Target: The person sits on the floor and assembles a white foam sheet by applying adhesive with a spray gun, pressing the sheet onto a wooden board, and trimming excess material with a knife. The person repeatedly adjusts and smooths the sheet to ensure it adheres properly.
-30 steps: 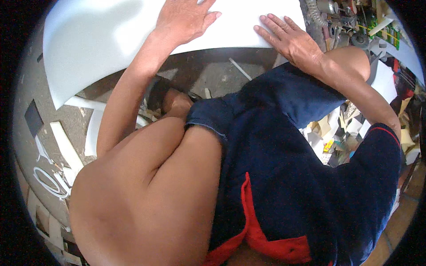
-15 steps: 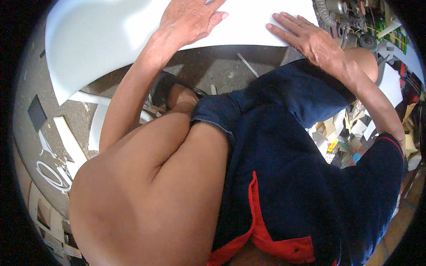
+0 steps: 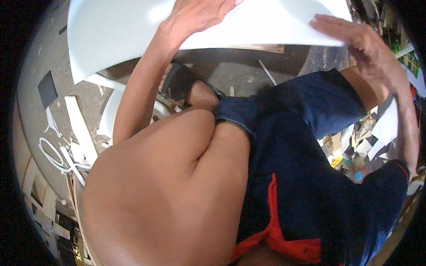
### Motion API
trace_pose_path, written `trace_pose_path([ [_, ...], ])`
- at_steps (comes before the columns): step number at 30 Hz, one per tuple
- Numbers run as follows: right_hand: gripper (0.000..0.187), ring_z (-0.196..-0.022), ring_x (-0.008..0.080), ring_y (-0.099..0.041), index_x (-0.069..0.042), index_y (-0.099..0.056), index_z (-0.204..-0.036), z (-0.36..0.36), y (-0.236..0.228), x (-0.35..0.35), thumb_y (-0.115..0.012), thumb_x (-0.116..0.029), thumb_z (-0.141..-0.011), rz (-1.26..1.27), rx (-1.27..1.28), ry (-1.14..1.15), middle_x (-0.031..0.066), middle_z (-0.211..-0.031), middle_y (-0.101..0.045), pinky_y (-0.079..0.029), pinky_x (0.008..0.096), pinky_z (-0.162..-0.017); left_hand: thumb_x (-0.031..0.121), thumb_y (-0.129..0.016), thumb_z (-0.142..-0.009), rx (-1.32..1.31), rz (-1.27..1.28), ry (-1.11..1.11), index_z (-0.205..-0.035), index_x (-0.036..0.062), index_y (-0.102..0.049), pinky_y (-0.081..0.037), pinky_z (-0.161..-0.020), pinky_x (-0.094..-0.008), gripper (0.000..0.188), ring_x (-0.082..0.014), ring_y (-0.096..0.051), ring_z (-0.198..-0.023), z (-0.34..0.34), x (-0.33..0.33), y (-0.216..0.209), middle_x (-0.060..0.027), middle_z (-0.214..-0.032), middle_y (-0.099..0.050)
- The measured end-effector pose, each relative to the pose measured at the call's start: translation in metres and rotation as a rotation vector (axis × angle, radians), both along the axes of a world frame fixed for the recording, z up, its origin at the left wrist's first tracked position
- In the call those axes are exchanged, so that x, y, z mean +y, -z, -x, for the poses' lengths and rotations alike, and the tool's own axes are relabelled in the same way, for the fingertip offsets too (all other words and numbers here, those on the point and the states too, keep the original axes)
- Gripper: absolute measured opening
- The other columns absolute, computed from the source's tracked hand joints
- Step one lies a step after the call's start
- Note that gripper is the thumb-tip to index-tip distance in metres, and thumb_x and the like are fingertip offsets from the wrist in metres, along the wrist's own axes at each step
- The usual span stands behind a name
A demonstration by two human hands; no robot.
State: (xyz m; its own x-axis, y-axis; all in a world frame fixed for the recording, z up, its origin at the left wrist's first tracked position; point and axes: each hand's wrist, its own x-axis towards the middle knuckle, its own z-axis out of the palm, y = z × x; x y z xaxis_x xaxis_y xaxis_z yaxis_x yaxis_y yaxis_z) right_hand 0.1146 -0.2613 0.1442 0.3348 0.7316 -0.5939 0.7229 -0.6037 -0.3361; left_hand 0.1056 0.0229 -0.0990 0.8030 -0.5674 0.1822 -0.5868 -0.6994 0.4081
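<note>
Left hand [image 3: 199, 13] lies flat, fingers spread, pressing on the big white sheet [image 3: 120, 31] stretching out under and to both sides of it. My right hand [image 3: 359, 42], open too, rests on the sheet's near right edge. White offcuts [image 3: 80, 128] litter the floor below my left forearm.

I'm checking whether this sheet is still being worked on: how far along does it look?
Done: white offcuts already litter the floor. In hand: the left hand lies flat on the large white sheet; the right hand is at its near edge. Left: the sheet looks whole, with no cut visible.
</note>
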Motion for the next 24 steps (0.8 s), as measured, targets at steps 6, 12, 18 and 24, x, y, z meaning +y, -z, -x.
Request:
trace_pose_path([
  [6,0.060,-0.140,0.0291,-0.051,-0.007,-0.060,-0.141,-0.017,-0.042,0.013,-0.043,0.021,-0.090,0.232,-0.033,0.126,0.0092,-0.150,-0.055,-0.037,0.0429,-0.121,0.039,-0.039,-0.107,0.057,0.062,0.003,-0.157,0.0069,-0.036,-0.014,-0.125,-0.0597,0.059,-0.0401,-0.022,-0.154,-0.001,-0.004,0.000,-0.0206,-0.164,-0.031],
  [12,0.094,-0.139,0.0350,-0.052,-0.007,-0.054,-0.148,-0.007,-0.004,0.001,-0.060,-0.068,-0.076,0.055,0.148,-0.009,0.0157,-0.154,-0.049,-0.043,0.0449,-0.116,0.041,-0.040,-0.106,-0.013,-0.026,0.038,-0.158,0.0072,-0.035,-0.014,-0.125,-0.0594,0.062,-0.0398,-0.023,-0.154,0.016,-0.004,0.001,-0.0210,-0.164,-0.029],
  [18,0.081,-0.138,0.0393,-0.050,-0.010,-0.055,-0.145,0.048,0.028,-0.017,-0.058,0.017,-0.069,0.112,-0.152,0.018,0.0213,-0.150,-0.051,-0.041,0.0435,-0.118,0.045,-0.043,-0.105,-0.055,-0.112,0.090,-0.158,0.0098,-0.036,-0.014,-0.125,-0.0587,0.064,-0.0392,-0.021,-0.154,0.027,-0.005,-0.003,-0.0185,-0.165,-0.028],
  [24,0.072,-0.142,0.0378,-0.046,-0.012,-0.054,-0.146,0.063,0.063,-0.034,-0.054,0.011,-0.078,0.132,-0.281,-0.019,0.0195,-0.153,-0.049,-0.040,0.0439,-0.120,0.047,-0.045,-0.104,-0.064,-0.201,0.091,-0.157,0.0093,-0.037,-0.015,-0.125,-0.0584,0.066,-0.0402,-0.017,-0.155,0.030,-0.009,-0.010,-0.0183,-0.166,-0.025],
])
